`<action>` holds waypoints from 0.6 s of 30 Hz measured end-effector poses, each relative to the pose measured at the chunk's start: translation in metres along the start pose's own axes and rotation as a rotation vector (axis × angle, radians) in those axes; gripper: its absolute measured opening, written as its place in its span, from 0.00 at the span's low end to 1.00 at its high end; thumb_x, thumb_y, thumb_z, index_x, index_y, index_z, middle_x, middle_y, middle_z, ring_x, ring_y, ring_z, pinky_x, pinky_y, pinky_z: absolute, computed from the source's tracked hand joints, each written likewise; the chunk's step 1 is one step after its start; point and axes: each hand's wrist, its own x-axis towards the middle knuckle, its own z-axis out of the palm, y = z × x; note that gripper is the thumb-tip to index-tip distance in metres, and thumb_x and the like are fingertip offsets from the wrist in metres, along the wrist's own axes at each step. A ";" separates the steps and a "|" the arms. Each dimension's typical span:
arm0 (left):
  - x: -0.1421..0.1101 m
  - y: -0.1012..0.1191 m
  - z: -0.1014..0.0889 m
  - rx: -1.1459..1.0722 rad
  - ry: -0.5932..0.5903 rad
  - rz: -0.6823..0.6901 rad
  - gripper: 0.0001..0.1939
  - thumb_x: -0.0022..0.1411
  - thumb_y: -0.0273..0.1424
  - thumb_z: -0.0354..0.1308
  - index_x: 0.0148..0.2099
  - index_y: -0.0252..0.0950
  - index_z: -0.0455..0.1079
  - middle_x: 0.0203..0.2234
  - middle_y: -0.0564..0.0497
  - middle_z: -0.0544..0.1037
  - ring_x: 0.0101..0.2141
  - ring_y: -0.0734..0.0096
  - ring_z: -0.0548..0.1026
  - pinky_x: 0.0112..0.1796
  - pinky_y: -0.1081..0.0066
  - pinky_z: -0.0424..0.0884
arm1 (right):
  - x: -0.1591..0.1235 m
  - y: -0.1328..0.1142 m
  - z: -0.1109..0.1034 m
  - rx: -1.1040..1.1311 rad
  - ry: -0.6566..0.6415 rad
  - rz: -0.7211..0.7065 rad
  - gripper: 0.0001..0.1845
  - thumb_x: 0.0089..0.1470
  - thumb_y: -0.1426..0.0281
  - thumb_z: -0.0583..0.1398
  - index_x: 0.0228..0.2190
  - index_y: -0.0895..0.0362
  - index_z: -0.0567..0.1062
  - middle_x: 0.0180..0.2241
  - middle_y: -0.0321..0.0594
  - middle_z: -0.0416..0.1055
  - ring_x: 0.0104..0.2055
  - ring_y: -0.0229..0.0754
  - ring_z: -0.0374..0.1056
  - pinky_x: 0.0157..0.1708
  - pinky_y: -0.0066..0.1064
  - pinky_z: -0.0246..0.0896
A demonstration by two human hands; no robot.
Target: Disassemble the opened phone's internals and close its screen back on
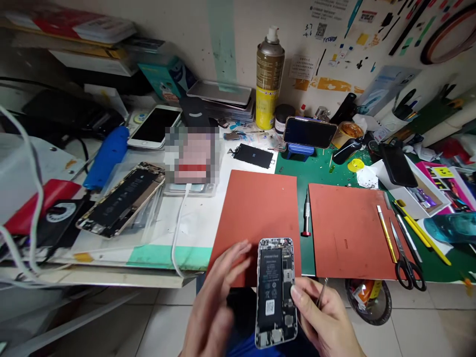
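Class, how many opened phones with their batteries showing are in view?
2. The silver-rimmed phone is in the right hand; the tan-edged phone lies toward the left of the view. More may be hidden.

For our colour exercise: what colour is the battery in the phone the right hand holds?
The battery is black; the head view shows it.

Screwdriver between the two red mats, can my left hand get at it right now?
Probably yes: the left hand looks free, and nothing seems to block a reach over the left mat to the screwdriver, passing beyond the opened phone.
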 end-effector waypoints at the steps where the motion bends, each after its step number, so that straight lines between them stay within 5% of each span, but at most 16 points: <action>1: -0.003 0.001 0.003 -0.221 0.012 -0.154 0.34 0.79 0.53 0.42 0.78 0.43 0.57 0.72 0.37 0.67 0.68 0.43 0.71 0.62 0.44 0.74 | -0.004 0.002 -0.001 -0.042 -0.018 -0.017 0.32 0.61 0.41 0.65 0.37 0.61 0.82 0.18 0.25 0.46 0.20 0.30 0.39 0.21 0.28 0.30; 4: -0.005 0.008 0.019 -0.703 -0.039 -0.522 0.37 0.77 0.55 0.45 0.78 0.40 0.57 0.64 0.33 0.77 0.61 0.42 0.79 0.58 0.44 0.76 | -0.012 0.007 0.000 -0.161 -0.041 -0.086 0.33 0.63 0.41 0.62 0.37 0.61 0.84 0.19 0.30 0.51 0.22 0.31 0.43 0.21 0.29 0.31; 6: -0.003 0.015 0.028 -0.824 -0.015 -0.622 0.36 0.75 0.52 0.54 0.77 0.40 0.60 0.59 0.35 0.81 0.59 0.44 0.80 0.59 0.46 0.75 | -0.013 0.010 0.001 -0.224 -0.054 -0.096 0.32 0.64 0.42 0.61 0.37 0.60 0.85 0.19 0.29 0.49 0.21 0.31 0.41 0.21 0.30 0.29; 12: -0.002 0.036 0.043 -0.751 0.141 -0.692 0.31 0.70 0.46 0.66 0.70 0.40 0.70 0.53 0.37 0.85 0.54 0.46 0.83 0.55 0.52 0.79 | -0.010 0.018 0.000 -0.192 -0.094 -0.103 0.34 0.63 0.40 0.61 0.27 0.58 0.78 0.20 0.28 0.48 0.23 0.32 0.40 0.23 0.30 0.33; 18: 0.001 0.026 0.047 -0.584 0.176 -0.669 0.26 0.65 0.46 0.72 0.57 0.35 0.79 0.47 0.36 0.87 0.46 0.46 0.87 0.49 0.54 0.83 | -0.014 0.025 -0.002 -0.230 -0.066 -0.103 0.34 0.63 0.41 0.61 0.23 0.57 0.74 0.16 0.27 0.46 0.21 0.31 0.39 0.22 0.30 0.31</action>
